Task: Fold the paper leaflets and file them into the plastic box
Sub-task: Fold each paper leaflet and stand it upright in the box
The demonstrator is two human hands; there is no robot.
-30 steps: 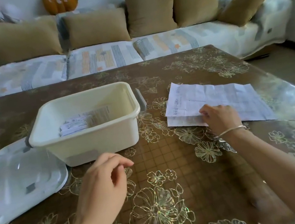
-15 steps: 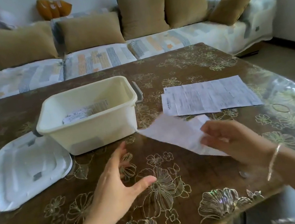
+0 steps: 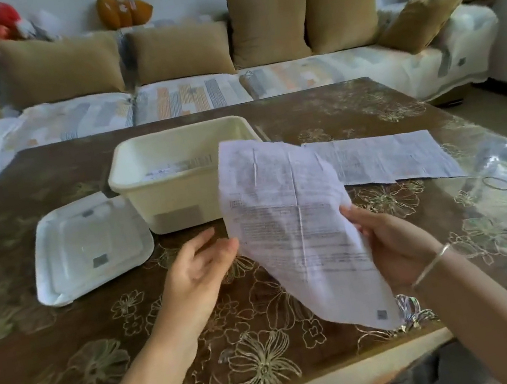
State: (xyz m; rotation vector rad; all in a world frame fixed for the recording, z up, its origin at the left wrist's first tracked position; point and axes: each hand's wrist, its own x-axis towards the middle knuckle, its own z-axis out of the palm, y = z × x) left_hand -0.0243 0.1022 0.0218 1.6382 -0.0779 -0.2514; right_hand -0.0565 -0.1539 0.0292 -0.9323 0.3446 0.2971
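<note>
1. The fingers of the right hand (image 3: 393,245) are pinching the right edge of an unfolded leaflet (image 3: 294,218). The thumb is lying on the printed face and the other fingers are hidden behind the sheet.
2. The left hand (image 3: 198,269) is holding nothing, its fingers loosely straight and reaching toward the leaflet's left edge. Blur is stopping me from telling whether the tips are touching the paper.
3. The leaflet is hanging tilted in the air above the table (image 3: 68,343), showing old creases. Its lower corner is drooping toward the near table edge.
4. The plastic box (image 3: 176,202) is standing open behind it with a few folded leaflets (image 3: 180,167) lying inside. Its lid (image 3: 86,248) is resting just beside it on the left.
5. More flat leaflets, the unfolded stack (image 3: 384,155), are waiting on the table to the right of the box.
6. To my eye, a fresh sheet is just being taken up for folding.
7. The next move is probably calling for the left hand to catch the free edge, bring the two sides together along the creases, and flatten the sheet small enough for the box.
</note>
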